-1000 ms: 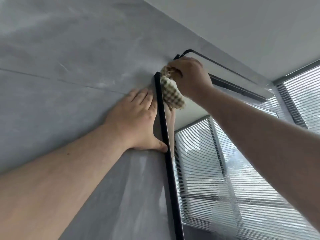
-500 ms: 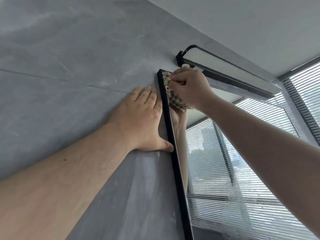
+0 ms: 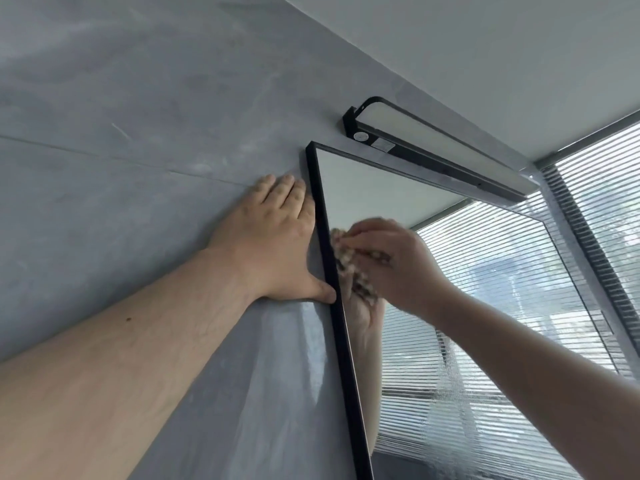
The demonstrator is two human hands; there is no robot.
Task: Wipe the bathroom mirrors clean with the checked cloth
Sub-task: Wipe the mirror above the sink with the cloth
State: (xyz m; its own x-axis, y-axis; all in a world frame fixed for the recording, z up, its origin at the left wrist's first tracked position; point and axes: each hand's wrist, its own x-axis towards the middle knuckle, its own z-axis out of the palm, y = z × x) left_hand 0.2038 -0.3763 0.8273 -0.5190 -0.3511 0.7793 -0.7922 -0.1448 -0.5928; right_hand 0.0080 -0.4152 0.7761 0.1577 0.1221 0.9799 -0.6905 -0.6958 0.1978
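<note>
My right hand [image 3: 398, 265] grips the bunched checked cloth [image 3: 349, 268] against the mirror [image 3: 450, 306] glass, just inside its black left frame edge. My left hand [image 3: 273, 244] lies spread flat on the grey wall [image 3: 138, 133] across that edge from the cloth, thumb touching the frame.

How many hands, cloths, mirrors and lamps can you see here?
Hands: 2, the left hand flat on the grey wall and the right hand gripping the cloth
Checked cloth: 1
Mirror: 1
Wall lamp: 1
Total: 5
</note>
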